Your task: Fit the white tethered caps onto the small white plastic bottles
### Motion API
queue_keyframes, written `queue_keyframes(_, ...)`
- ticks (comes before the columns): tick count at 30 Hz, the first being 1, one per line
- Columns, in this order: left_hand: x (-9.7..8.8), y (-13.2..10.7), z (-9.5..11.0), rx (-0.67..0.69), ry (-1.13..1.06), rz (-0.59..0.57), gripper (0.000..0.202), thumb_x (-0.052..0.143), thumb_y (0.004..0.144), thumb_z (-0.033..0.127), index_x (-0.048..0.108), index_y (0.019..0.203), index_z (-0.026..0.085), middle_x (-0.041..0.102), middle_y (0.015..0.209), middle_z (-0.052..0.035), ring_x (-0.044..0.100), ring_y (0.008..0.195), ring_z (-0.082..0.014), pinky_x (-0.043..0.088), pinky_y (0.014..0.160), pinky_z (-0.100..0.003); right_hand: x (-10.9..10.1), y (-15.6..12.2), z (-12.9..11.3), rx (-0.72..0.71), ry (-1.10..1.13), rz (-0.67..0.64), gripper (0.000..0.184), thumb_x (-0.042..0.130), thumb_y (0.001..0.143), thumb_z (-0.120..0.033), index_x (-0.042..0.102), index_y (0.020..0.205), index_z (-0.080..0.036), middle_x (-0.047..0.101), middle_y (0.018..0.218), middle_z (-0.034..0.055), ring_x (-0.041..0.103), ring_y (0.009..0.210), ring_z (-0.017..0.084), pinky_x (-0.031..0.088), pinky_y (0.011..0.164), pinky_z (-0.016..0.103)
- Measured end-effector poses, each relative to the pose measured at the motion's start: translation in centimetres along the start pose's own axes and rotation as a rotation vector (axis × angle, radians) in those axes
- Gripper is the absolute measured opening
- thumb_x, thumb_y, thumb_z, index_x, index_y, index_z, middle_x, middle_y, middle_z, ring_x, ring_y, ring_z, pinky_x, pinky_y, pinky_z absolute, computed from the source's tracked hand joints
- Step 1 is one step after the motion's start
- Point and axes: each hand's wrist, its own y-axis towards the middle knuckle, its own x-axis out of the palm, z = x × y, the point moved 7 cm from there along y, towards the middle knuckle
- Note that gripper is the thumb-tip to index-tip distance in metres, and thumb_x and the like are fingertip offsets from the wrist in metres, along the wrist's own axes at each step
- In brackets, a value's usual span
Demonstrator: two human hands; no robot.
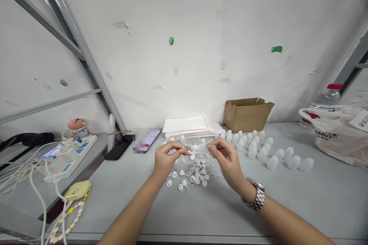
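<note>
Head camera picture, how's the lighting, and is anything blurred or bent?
Head view: light is soft and even, shadows on the table faint; the phone screen is pixelated; the metal beams splay from wide-angle distortion; the small white piece pinched by the left hand and right hand washes out.

The small bottle (198, 147) pinched between left grip (165, 157) and right grip (227, 157) is white plastic, matt, faintly translucent; the caps (192, 174) just beneath the grips look the same (smooth, dull); the wristwatch (255, 198) behind the right grip is shiny metal; the counter (287, 206) below is grey, smooth, matt; the box (247, 115) beyond the right grip is rough brown cardboard.
</note>
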Motion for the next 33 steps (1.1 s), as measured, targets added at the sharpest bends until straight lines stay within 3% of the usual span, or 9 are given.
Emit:
queue_keyframes(16, 0.06, -0.20, 0.58, 0.087, 0.064, 0.013, 0.011, 0.070, 0.064, 0.019, 0.069, 0.054, 0.023, 0.066, 0.059, -0.0009, 0.061, 0.067, -0.0182, 0.046, 0.069, -0.028, 0.25, -0.36, 0.16, -0.041, -0.091, -0.049, 0.019, 0.053, 0.081, -0.035, 0.053, 0.070, -0.020, 0.041, 0.057, -0.0031, 0.036, 0.053, 0.011, 0.031, 0.048, 0.025)
queue_keyframes(33, 0.20, -0.44, 0.94, 0.154, 0.039, 0.005, 0.013, 0.070, 0.065, 0.016, 0.072, 0.057, 0.026, 0.068, 0.062, -0.0016, 0.061, 0.070, -0.0195, 0.045, 0.072, -0.031, -0.06, -0.58, -0.30, -0.074, -0.057, -0.016, 0.018, 0.053, 0.082, -0.035, 0.053, 0.070, -0.021, 0.044, 0.060, -0.0017, 0.040, 0.056, 0.013, 0.033, 0.049, 0.026)
